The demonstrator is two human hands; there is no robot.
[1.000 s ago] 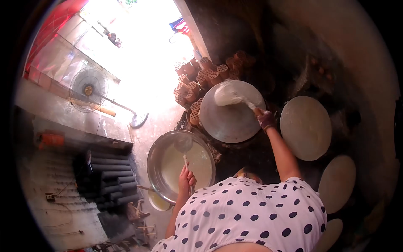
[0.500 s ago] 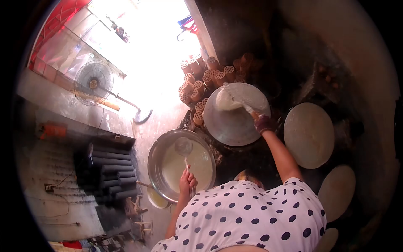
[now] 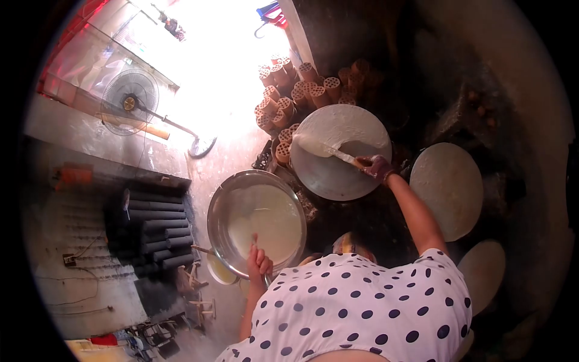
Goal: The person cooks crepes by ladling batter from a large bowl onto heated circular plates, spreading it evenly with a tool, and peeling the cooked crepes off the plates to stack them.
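Observation:
My right hand [image 3: 375, 169], in a dark glove, is closed round the handle of a flat, batter-coated spreader [image 3: 315, 146]. The spreader's pale head lies near the left edge of a round griddle [image 3: 329, 184], where wet white batter [image 3: 350, 120] coats the upper part. Lower left, my left hand [image 3: 259, 264] is closed round the handle of a ladle [image 3: 254, 238] over a wide metal basin [image 3: 217, 211]. Creamy batter [image 3: 271, 211] fills the basin's bottom, and the ladle's bowl cannot be made out in it.
More round pale discs [image 3: 446, 192] stand to the right. Perforated clay-coloured cylinders [image 3: 282, 105] are heaped beyond the griddle. A standing fan [image 3: 129, 102] and stacked dark cylinders [image 3: 158, 224] are on the left. A small yellowish container [image 3: 222, 271] sits beside the basin.
The spreader has swung toward the griddle's left edge, and batter now covers more of its upper part. The ladle's bowl, visible over the basin before, no longer shows.

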